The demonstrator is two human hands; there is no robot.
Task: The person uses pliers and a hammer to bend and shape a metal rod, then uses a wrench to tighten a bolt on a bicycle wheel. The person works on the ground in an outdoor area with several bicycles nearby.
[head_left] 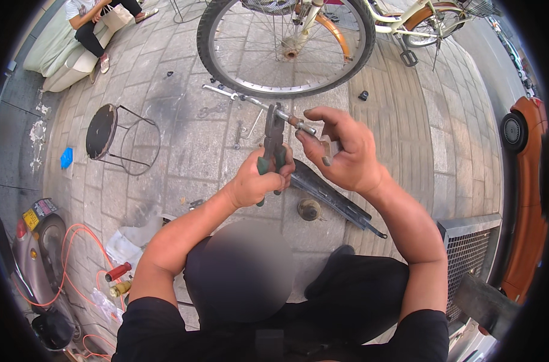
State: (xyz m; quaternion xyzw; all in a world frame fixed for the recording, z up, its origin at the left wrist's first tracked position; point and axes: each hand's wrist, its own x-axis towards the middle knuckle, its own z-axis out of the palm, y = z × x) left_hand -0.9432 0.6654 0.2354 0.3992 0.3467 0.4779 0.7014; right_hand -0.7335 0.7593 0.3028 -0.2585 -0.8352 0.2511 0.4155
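Pliers (274,136) of dark steel with green handles are held in the left hand (257,180), nearer the wearer than the black-tyred bicycle wheel (291,54). Clamping a slim silver metal rod (285,116) on the wheel's near side seems underway. The right hand (350,151) spreads 2 digits wide around its end, contact unclear; the next move likely calls for a steady squeeze.

Diffuse daylight illuminates the scene brightly and evenly; shadows on the paving (187,142) are soft. Fisheye distortion curves the orange car (520,241) near the blackened rim. Heavy blur covers a rounded dark shape (241,271) at lower centre.
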